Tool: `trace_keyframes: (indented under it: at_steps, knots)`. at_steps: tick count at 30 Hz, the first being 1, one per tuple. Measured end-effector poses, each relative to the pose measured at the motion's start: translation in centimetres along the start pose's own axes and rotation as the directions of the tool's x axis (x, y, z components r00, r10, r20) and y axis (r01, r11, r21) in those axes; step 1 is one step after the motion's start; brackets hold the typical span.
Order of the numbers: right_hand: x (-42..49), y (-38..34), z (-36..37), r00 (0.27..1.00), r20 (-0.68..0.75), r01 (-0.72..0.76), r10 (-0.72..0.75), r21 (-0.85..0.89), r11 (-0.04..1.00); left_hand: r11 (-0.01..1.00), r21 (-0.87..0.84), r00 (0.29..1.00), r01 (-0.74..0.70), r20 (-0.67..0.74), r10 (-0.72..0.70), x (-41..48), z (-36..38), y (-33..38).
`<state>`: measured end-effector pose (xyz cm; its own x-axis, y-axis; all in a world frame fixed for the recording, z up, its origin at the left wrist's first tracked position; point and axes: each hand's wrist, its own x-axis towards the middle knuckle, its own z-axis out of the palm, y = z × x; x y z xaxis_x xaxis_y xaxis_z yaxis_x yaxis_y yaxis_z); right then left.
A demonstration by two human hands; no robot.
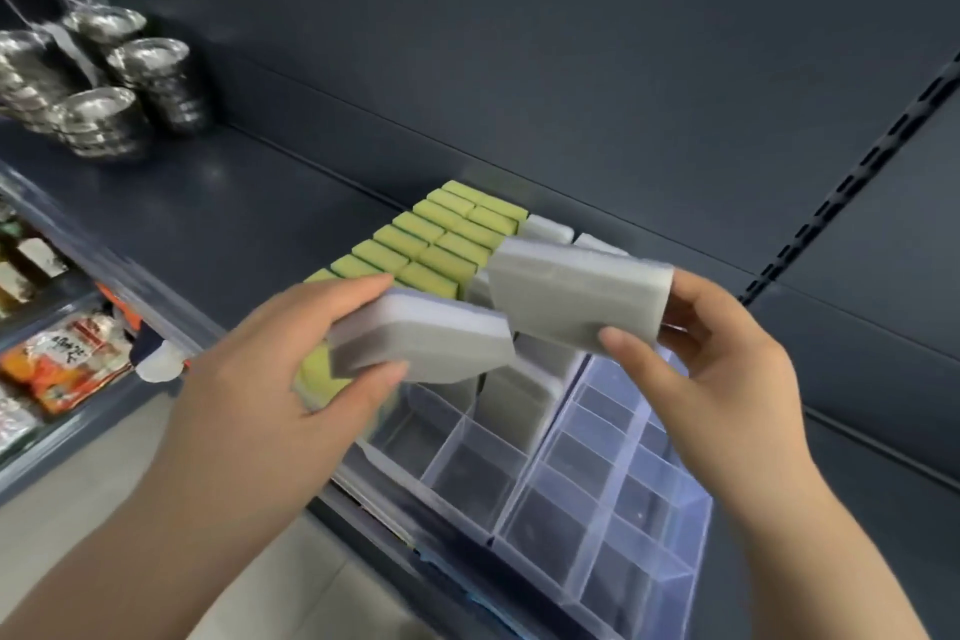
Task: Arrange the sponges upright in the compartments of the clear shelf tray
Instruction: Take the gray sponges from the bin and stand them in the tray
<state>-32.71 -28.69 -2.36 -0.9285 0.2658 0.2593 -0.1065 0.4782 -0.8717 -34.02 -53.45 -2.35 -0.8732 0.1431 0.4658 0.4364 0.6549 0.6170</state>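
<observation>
Both hands loaded. Left hand (311, 359) pinches one grey sponge (421, 343), thumb below and fingers across the top. Right hand (717, 353) grips a second grey sponge (576, 296) by its end. The hands are apart, but the two sponges overlap at one corner in view; can't tell if they touch. Both are held flat-ish and tilted above the clear tray (602, 509), not in it yet.

Tray sits at the shelf's front edge and runs back to the rear panel. Its left columns are packed with yellow-green sponges (431, 244) on edge. A few grey ones (514, 405) stand in the middle columns. The front-middle cells and the right columns look empty.

My read on doing this step well:
- rotate each sponge onto its narrow edge before lowering it
- place one at a time — the next free cell in front of the standing grey ones looks like the target
- drop straight down between the dividers, since a corner may catch on the thin clear walls
- keep the same face forward as its neighbours

Surroundings: dark blue-grey metal shelf (208, 203) with a matching back panel (519, 42) and a slotted upright (852, 182) on the right. Stacked steel bowls (119, 83) sit toward the shelf's left end, well apart from the tray. Packaged goods (62, 359) lie on a lower shelf to the left, with pale floor below.
</observation>
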Motion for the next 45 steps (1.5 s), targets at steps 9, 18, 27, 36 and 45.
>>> trace_keyframes:
  at_steps: [9,18,27,36,45]
  knots:
    - [-0.8,-1.2,4.3,0.965,-0.243,-0.107,0.096,-0.032,0.994,0.970,-0.127,0.962,-0.206,0.156,0.224,5.3,-0.6,-5.2]
    - [-4.8,-5.3,9.9,0.812,-0.558,-0.259,0.173,-0.078,0.963,0.888,-0.343,0.862,-0.306,0.296,0.412,10.3,-3.6,-10.0]
    - [-9.0,-7.0,9.5,0.788,-0.587,-0.372,0.184,-0.217,0.902,0.836,-0.406,0.798,-0.368,0.323,0.509,9.5,-4.0,-9.9]
    - [-8.3,-5.0,8.2,0.968,-0.231,-0.220,0.098,-0.591,0.776,0.863,-0.337,0.816,-0.376,0.321,0.481,7.5,-3.5,-8.8]
    - [-6.2,-3.3,9.5,0.981,0.037,-0.102,0.190,-0.733,0.672,0.898,-0.307,0.865,-0.314,0.298,0.404,6.5,-3.2,-8.7]
